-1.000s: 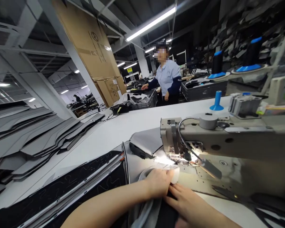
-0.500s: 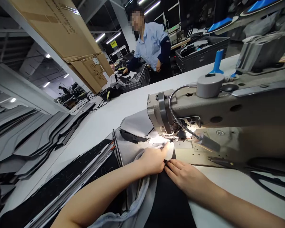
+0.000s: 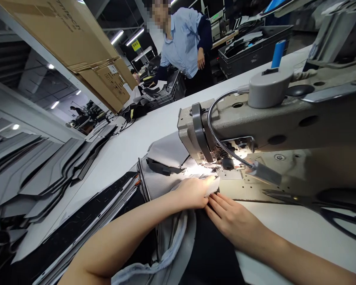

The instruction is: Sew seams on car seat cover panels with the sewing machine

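Under the lit needle area of the sewing machine [image 3: 240, 118] lies a grey and black fabric piece [image 3: 169, 150]. My left hand [image 3: 195, 192] is closed on the fabric's edge just in front of the needle, pinching a pale grey flap [image 3: 213, 186] between thumb and fingers. Right beside it, my right hand [image 3: 228, 213] lies flat with fingers stretched out, pressing on the black part [image 3: 210, 245] of the fabric. The fingertips of my right hand touch or nearly touch my left hand. The presser foot is partly hidden behind the lamp and its glare.
Black scissors [image 3: 299, 198] lie to the right on the machine bed. Stacked grey panels [image 3: 47, 166] fill the left side. Across the white table [image 3: 130, 142] stands a person in a blue shirt [image 3: 182, 43], near crates [image 3: 255, 55] and a cardboard box [image 3: 65, 35].
The view has shifted and tilted slightly, so the machine looks nearer. Both hands stay close together at the fabric; the pale flap now looks flatter and more stretched out.
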`<control>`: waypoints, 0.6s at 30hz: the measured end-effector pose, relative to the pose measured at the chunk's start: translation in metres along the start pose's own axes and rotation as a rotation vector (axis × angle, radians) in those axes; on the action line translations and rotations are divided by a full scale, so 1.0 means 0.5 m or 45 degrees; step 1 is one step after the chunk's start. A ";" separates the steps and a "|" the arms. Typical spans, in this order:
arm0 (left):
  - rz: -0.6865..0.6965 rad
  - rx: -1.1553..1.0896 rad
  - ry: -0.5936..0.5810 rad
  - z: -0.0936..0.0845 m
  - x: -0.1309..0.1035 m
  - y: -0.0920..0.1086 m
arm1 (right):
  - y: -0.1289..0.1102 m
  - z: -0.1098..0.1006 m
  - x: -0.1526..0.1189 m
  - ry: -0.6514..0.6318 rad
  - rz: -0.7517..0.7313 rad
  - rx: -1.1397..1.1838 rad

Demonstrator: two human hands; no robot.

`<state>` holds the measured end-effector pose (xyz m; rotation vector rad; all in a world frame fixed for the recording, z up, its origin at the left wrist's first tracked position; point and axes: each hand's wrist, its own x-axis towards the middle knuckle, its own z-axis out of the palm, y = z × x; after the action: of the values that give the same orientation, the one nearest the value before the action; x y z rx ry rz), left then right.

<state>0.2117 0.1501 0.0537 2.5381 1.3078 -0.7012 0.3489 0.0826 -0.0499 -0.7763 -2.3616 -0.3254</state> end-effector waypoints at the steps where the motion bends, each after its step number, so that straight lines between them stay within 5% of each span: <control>1: 0.024 0.046 -0.001 -0.003 0.002 -0.005 | 0.000 0.001 -0.002 0.001 -0.002 0.007; 8: 0.137 0.252 0.043 -0.014 0.004 -0.024 | 0.001 0.001 -0.008 0.005 0.023 0.035; 18: 0.151 0.154 0.015 -0.012 0.014 -0.030 | -0.004 0.008 -0.011 0.008 0.076 0.055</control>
<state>0.2051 0.1665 0.0560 2.6928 1.1395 -0.7637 0.3493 0.0800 -0.0567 -0.8226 -2.3263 -0.2509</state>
